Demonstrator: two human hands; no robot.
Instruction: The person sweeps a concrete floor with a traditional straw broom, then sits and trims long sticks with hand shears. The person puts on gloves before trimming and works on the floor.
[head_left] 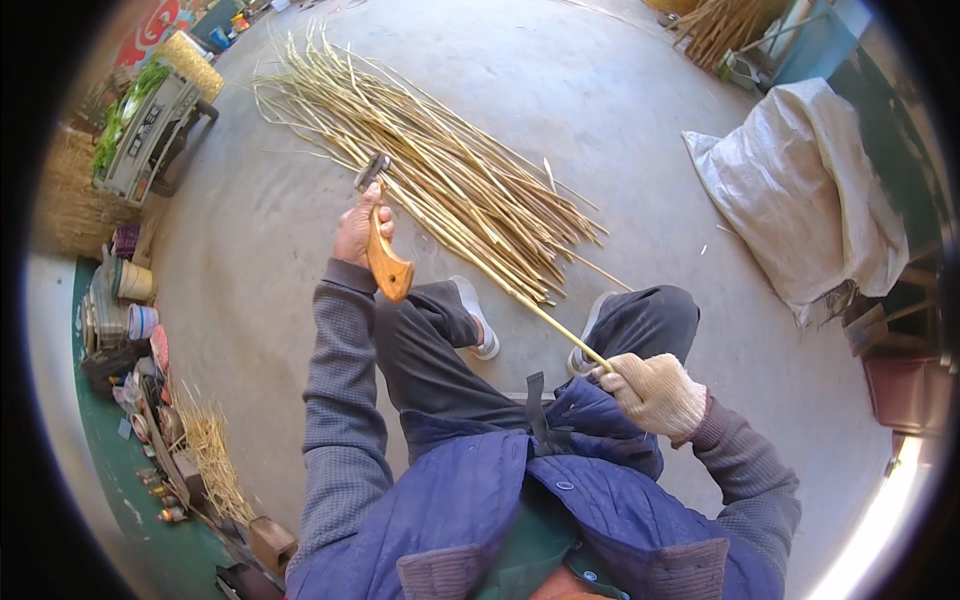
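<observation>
My bare left hand is closed round the curved wooden handle of a small tool. The handle has a hole near its lower end. The tool's metal head sits above my fist, at the upper end of a long stalk. My right hand, in a cream knitted glove, grips the near end of this yellowish stalk. The stalk slants from my glove up and left, past my knees, toward the metal head. Whether the head touches the stalk I cannot tell. Beyond it a pile of long, thin stalks lies on the floor.
Far right lies a white woven sack, with a reddish-brown bin nearer me. A grey cart with greens stands at the far left. Buckets, jars and loose straw line the left wall.
</observation>
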